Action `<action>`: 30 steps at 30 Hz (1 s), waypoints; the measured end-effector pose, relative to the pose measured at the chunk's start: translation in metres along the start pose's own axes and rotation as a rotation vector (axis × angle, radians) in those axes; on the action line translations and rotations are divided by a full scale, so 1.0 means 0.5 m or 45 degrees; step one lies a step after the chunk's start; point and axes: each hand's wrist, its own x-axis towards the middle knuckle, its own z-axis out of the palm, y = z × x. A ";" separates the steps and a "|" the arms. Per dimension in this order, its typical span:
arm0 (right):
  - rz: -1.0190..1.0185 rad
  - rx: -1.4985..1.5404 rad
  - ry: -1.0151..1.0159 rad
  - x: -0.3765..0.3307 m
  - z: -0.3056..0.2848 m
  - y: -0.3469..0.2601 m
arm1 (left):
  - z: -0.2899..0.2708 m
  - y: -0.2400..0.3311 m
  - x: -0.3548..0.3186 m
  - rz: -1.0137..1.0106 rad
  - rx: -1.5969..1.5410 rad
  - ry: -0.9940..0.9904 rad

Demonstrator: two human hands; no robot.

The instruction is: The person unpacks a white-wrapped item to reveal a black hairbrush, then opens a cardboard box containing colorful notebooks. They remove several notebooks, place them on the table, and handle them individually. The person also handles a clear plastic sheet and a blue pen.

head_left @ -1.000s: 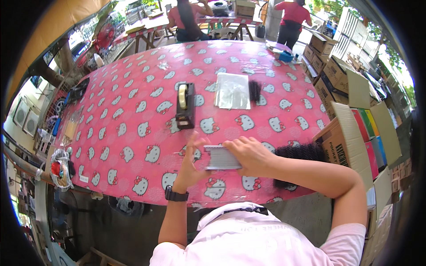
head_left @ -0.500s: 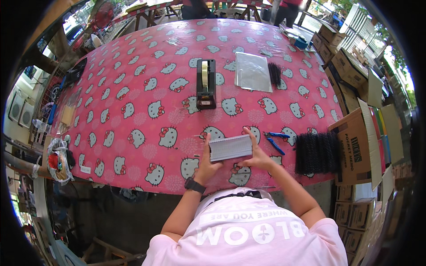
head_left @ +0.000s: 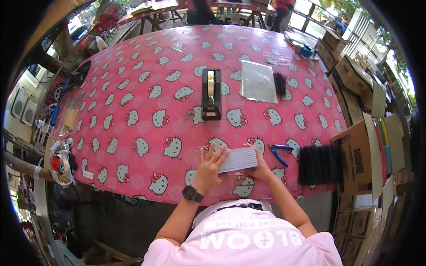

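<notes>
A: What is in the hands?
B: A pale grey-white block, oblong, its visible face ruled with fine parallel lines along its length, like the stacked edges of paper. It sits at the near side of the pink table, in front of the person's chest. I can't tell whether its underside touches the tabletop.
A: And the fingers?
B: The left hand lies over the block's left end, fingers long and slightly parted; whether it grips, I can't tell, as the thumb is unclear. The right hand curls around the other end and has hold of it, fingers bent at the far corner.
A: Any writing?
B: Large white letters cross the pink shirt, upside down from here. Dark capitals run sideways down the cardboard box at the right. The small white label near the table's left edge is too small to read, like the marking low on the black tape dispenser.
A: What lies nearest the right hand?
B: Blue-handled cutters, just beside it, then black coils between them and the box.
</notes>
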 end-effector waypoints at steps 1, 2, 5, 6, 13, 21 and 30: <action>0.005 -0.024 -0.024 0.000 0.000 0.007 | -0.011 0.006 0.004 0.001 0.034 0.004; 0.010 -0.048 -0.047 -0.001 0.000 0.020 | -0.018 0.006 0.007 0.002 0.068 0.007; 0.025 -0.038 -0.132 0.027 -0.017 0.019 | -0.013 -0.027 0.015 -0.023 -0.209 0.071; 0.019 -0.036 -0.176 0.047 -0.026 0.006 | -0.025 -0.033 0.024 -0.106 -0.281 0.047; 0.070 0.111 -0.513 0.235 -0.038 -0.150 | -0.101 -0.110 0.017 -0.428 -0.931 0.065; 0.082 0.148 -0.214 0.283 0.025 -0.102 | -0.110 -0.321 -0.008 -1.028 -1.641 0.293; 0.460 0.234 -0.361 0.159 0.062 0.011 | -0.100 -0.432 0.164 -1.163 -1.502 0.247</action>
